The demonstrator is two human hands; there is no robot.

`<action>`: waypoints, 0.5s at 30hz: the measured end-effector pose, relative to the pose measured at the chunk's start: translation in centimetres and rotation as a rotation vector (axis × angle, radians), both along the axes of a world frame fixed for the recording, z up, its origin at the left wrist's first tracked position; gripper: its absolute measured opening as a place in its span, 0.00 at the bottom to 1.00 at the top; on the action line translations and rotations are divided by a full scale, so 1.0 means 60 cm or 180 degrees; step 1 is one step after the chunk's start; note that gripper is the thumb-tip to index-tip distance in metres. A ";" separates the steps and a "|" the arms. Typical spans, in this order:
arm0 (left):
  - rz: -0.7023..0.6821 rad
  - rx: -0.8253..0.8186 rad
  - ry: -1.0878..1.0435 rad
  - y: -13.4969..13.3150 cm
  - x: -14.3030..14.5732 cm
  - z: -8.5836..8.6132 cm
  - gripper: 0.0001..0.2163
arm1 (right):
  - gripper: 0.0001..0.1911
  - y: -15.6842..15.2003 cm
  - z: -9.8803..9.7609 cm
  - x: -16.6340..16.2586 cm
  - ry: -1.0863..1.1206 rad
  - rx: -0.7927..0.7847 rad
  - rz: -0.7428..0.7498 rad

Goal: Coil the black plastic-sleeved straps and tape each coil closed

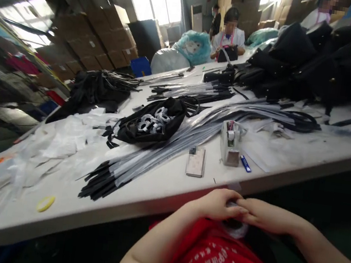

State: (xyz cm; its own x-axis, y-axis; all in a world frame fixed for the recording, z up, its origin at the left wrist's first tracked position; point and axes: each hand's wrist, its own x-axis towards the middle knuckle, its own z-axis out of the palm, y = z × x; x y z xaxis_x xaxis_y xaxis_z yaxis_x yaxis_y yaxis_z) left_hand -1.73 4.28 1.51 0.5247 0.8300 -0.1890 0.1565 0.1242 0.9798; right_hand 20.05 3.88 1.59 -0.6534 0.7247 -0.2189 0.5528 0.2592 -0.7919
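My left hand [222,204] and my right hand [262,213] meet in front of my body at the table's near edge. Their fingers are closed together around a coiled strap [238,231] that looks dark inside clear plastic; my fingers cover most of it. Just beyond the hands lie a phone [196,162], a tape dispenser [230,143] and a small blue-and-white stick-like item [245,163]. Long black straps in clear sleeves [160,144] run diagonally over the table. A black bag [123,132] holds several similar plastic-wrapped coils [153,122].
Black bags [322,65] are heaped at the right of the white table [139,202]. Loose plastic sleeves [70,138] and a yellow ring [45,204] lie on the left, near a dark strap pile [98,88]. A co-worker [229,39] handles a black bag across the table.
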 end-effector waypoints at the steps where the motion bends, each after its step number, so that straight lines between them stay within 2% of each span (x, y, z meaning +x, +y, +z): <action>1: -0.0191 0.0252 0.0179 0.000 0.003 -0.001 0.19 | 0.18 0.005 0.007 -0.003 0.0058 -0.0117 0.0075; 2: -0.0157 0.0414 0.0266 0.002 0.007 -0.003 0.18 | 0.18 0.010 0.010 -0.007 0.0157 -0.0199 0.0032; 3: 0.0106 0.0425 0.0227 0.006 0.013 -0.006 0.18 | 0.18 0.015 0.009 -0.011 0.0279 -0.0244 -0.0095; 7: 0.1557 -0.0240 -0.0636 0.021 0.039 -0.027 0.22 | 0.24 0.015 -0.025 -0.040 0.0767 -0.0061 -0.0930; 10: 0.2364 -0.0542 -0.1264 0.016 0.056 -0.046 0.23 | 0.26 0.009 -0.051 -0.059 0.1125 -0.0100 -0.1494; 11: 0.2525 -0.0571 -0.1330 0.009 0.059 -0.050 0.22 | 0.26 0.010 -0.054 -0.060 0.1209 -0.0182 -0.1529; 13: 0.2566 -0.0556 -0.1220 -0.009 0.056 -0.054 0.21 | 0.25 0.016 -0.044 -0.051 0.1198 -0.0402 -0.1196; 15: 0.2098 -0.0353 -0.0829 -0.033 0.046 -0.050 0.19 | 0.23 0.022 -0.022 -0.034 0.0918 -0.0676 -0.0536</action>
State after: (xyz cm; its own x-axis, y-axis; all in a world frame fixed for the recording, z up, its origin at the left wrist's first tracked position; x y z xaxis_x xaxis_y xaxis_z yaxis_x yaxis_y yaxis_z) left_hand 1.05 2.31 -1.50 -0.0397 0.9730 -0.2275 -0.2227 0.2134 0.9513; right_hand 18.01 5.21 0.30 -0.5858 0.7853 -0.2004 0.3206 -0.0026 -0.9472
